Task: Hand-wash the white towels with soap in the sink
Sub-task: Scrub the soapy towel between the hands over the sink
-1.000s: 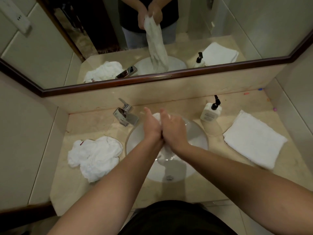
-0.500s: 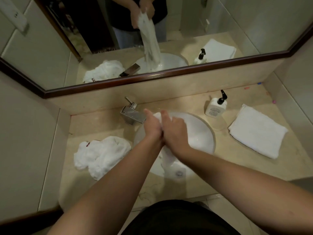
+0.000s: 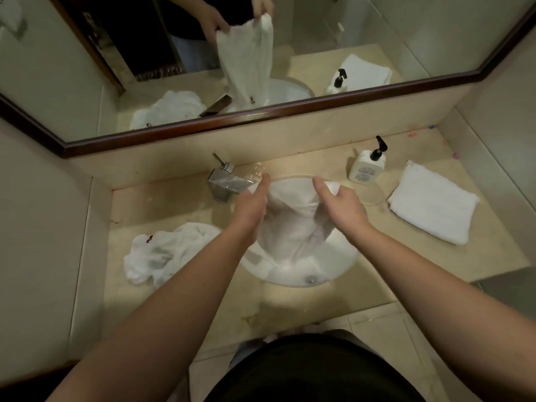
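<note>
Over the white sink basin (image 3: 342, 265) I hold one wet white towel (image 3: 293, 224) spread between my two hands, so that it hangs down from its top edge and its lower end reaches into the bowl, near the drain (image 3: 311, 278). My left hand (image 3: 251, 210) grips the left corner with the fingers curled round the cloth, just beside the chrome faucet (image 3: 223, 184). My right hand (image 3: 343, 207) pinches the right corner, with thumb and fingers closed on the fabric. I judge that I am in the middle of the washing step for this towel: it is opened out, perhaps to look at it or to turn it before more rubbing. I cannot tell if soap is already on it. The next move, I think, needs a firm hold on both corners while I lower the cloth back into the basin, or one hand must let go to reach the soap pump bottle (image 3: 367, 169), which stands on the counter (image 3: 179, 309) to the right of the sink. I count three towels: the one in my hands, one crumpled towel (image 3: 165, 253) on the counter to the left, and one folded towel (image 3: 432, 203) to the right, well apart from the basin. There is one soap bottle, one faucet and one sink. The mirror (image 3: 377, 33) behind repeats all these things.
</note>
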The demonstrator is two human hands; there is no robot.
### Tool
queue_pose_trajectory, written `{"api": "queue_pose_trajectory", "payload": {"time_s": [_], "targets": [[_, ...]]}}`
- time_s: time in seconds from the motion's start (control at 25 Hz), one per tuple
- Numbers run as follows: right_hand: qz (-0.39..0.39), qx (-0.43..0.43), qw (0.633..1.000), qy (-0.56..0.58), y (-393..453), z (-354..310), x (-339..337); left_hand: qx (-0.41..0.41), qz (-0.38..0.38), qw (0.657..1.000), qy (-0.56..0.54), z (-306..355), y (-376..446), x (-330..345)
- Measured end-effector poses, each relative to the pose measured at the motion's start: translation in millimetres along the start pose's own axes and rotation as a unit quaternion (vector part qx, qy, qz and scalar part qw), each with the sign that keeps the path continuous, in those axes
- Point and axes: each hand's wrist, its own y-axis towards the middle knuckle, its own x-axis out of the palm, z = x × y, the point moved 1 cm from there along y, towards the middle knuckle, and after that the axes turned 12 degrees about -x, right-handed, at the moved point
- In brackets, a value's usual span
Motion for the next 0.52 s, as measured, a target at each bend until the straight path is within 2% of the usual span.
{"api": "queue_pose_trajectory", "payload": {"time_s": [0.16,0.36,0.52], "targets": [[-0.102,-0.032,0.994,0.000,1,27,-12,0.049,-0.043,0.991,0.118,-12,11,-14],[-0.110,0.039,0.993,-0.017,16,59,-21,0.105,0.012,0.968,0.226,-26,31,-20],[-0.144,0.071,0.987,-0.033,32,80,-19,0.058,-0.025,0.967,0.248,-35,45,-9]]}}
